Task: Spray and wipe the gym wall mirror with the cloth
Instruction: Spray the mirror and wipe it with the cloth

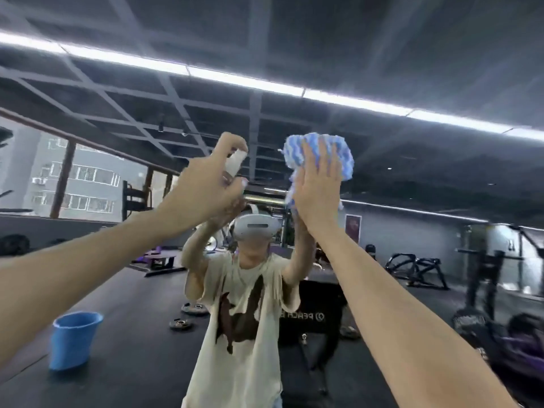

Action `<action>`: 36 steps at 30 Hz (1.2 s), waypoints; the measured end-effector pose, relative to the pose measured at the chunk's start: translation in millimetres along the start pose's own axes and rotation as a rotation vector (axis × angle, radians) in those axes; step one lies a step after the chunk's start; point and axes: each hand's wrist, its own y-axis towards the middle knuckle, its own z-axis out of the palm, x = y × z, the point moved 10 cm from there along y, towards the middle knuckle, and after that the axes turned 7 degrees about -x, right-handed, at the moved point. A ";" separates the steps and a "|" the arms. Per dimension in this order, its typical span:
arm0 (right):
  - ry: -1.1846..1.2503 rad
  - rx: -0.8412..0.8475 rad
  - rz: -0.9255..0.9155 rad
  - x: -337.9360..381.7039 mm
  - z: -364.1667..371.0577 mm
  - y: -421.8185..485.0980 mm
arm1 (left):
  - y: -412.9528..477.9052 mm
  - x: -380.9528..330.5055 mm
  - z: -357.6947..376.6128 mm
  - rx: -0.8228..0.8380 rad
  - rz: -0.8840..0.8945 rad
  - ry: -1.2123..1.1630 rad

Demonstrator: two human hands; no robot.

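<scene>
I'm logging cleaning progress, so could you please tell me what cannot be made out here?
- Head view, spray bottle: label and fill level, hidden by the gripping left hand.
- Head view, cloth: its middle, covered by the flat right hand.
- Head view, mirror: edges, cut off by the frame.
- Head view, reflected blue bucket: contents, hidden by its wall.

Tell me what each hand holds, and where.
The left hand grips the white spray bottle near its top; the right hand presses the cloth flat against the mirror.

One cloth [300, 150], one bottle [235, 161] — one bucket [70, 346].
</scene>
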 end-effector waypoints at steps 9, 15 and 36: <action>-0.010 0.125 -0.405 12.3 11.4 -15.6 | 40.0 -29.1 35.7 -0.010 0.069 -0.061; 0.013 0.117 -0.310 0.3 9.2 -2.4 | 82.6 -35.0 52.6 -0.127 0.095 -0.099; 0.100 0.035 -0.565 52.3 69.1 309.8 | 404.9 -22.7 -46.2 -0.156 -0.118 -0.139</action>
